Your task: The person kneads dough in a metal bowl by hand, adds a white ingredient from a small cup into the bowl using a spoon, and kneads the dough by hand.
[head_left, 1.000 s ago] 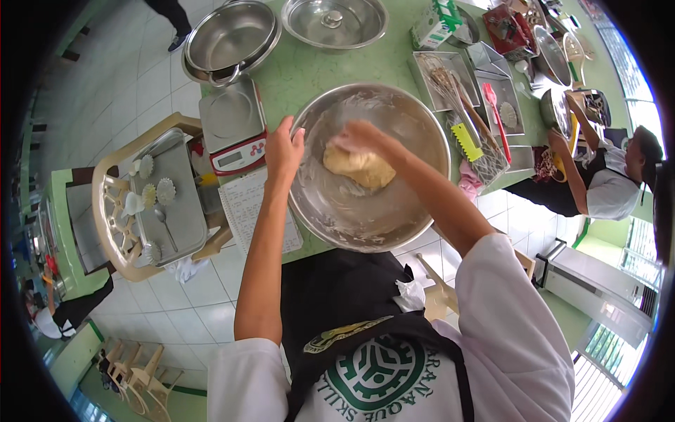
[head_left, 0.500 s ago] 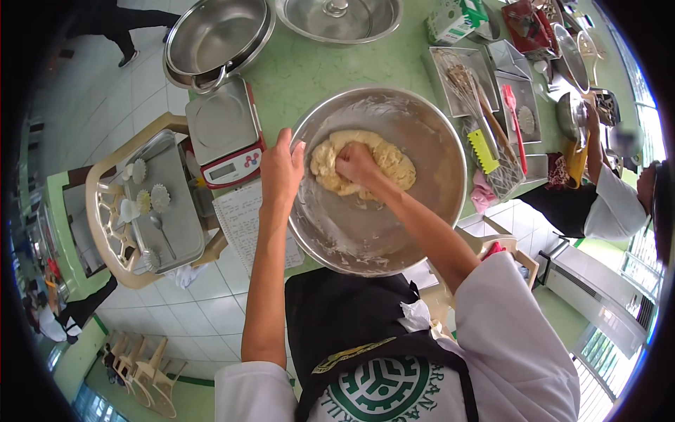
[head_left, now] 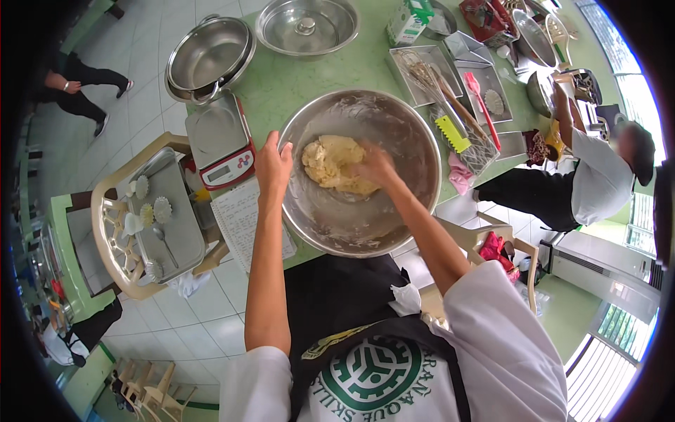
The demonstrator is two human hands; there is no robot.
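Observation:
A large steel mixing bowl (head_left: 416,179) stands at the front edge of the green table, its inner wall smeared with flour and dough. In it lies a rough, pale yellow lump of dough (head_left: 325,160), left of the bowl's middle. My left hand (head_left: 273,169) grips the bowl's left rim, thumb along the edge and fingers on the outside. My right hand (head_left: 374,167) is inside the bowl at the dough's right side. Motion smears its fingers, so their shape is unclear.
Left of the bowl are a red-and-white kitchen scale (head_left: 223,169) and a handwritten sheet (head_left: 247,219). Steel pans (head_left: 209,62) and a lidded basin (head_left: 309,46) stand behind. To the right lie a yellow scraper (head_left: 452,133) and a red spatula (head_left: 482,105); a co-worker (head_left: 606,176) stands beyond.
My right hand has moved from deep in the dough to its right side. The dough looks more compact. The view has shifted slightly; a person at far left has walked further into view.

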